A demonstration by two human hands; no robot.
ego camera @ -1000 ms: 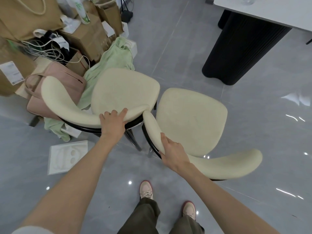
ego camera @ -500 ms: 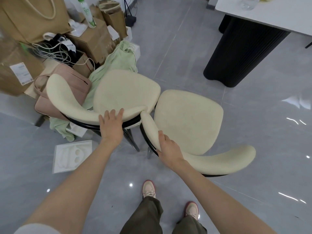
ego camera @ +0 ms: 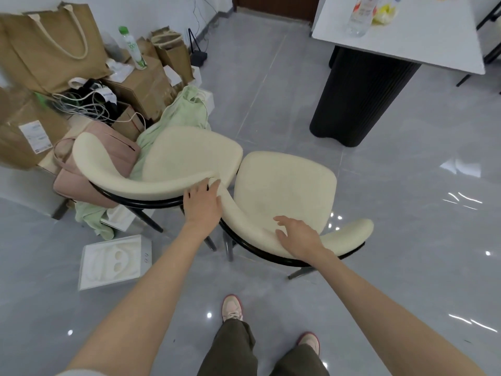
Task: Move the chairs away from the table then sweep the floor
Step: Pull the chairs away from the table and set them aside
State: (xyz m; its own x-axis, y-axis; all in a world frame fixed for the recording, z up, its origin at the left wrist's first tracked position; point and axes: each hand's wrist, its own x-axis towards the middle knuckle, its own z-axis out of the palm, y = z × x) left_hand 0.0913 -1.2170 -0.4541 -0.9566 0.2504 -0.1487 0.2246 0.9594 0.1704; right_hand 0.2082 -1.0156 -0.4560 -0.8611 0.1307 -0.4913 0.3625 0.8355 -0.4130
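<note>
Left hand [ego camera: 202, 204], at the centre of the frame, lies flat with straight fingers on the backrest tip of the left cream chair [ego camera: 187, 156]. Right hand [ego camera: 298, 237] rests loosely open, gripping nothing, on the curved backrest of the right cream chair [ego camera: 284, 185]. Both chairs stand side by side, well apart from the white table [ego camera: 406, 42] at upper right.

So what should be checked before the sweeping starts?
1. Chairs away from table: ok; left chair and right chair stand clear of it.
2. Left hand free: not ok; it rests on the left chair's backrest.
3. Right hand free: cannot tell; fingers loose over the right chair's backrest.
4. Broom at hand: cannot tell; none in view.
5. Floor free: not ok; foam tray and green cloth lie by the left chair.
</note>
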